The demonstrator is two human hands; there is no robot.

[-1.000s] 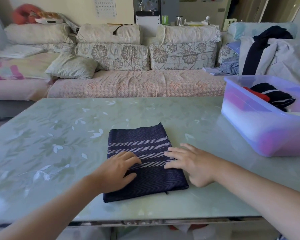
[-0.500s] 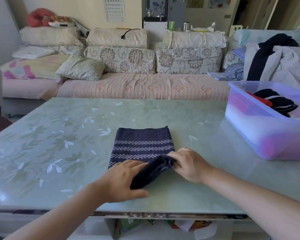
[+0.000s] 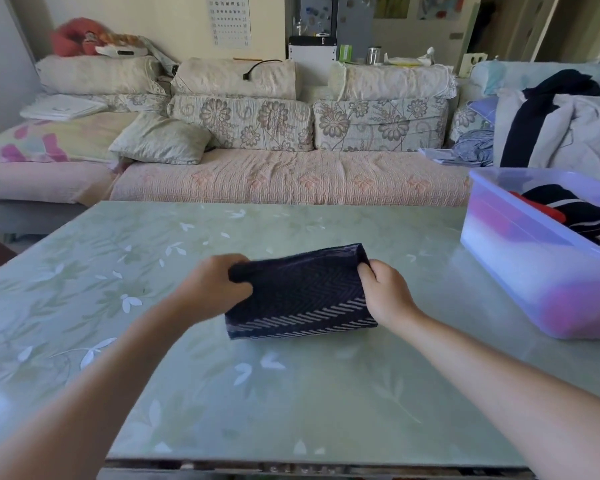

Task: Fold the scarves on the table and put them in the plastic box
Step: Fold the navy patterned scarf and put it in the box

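While the left hand [image 3: 212, 289] and right hand [image 3: 385, 293] each gripped one end of the folded scarf [image 3: 300, 295] with curled fingers, it sat mid-table [image 3: 291, 393], apparently held square for transfer to the plastic box [image 3: 520, 268].

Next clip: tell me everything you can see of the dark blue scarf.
The scarf is dark navy woven cloth with a herringbone pattern and rows of white slanted dashes near its lower edge. It is folded into a compact, layered rectangle. The left hand grips its left end and the right hand its right end, with the upper edge raised. Whether the lower edge touches the table I cannot tell. It is apart from the plastic box, to its left.
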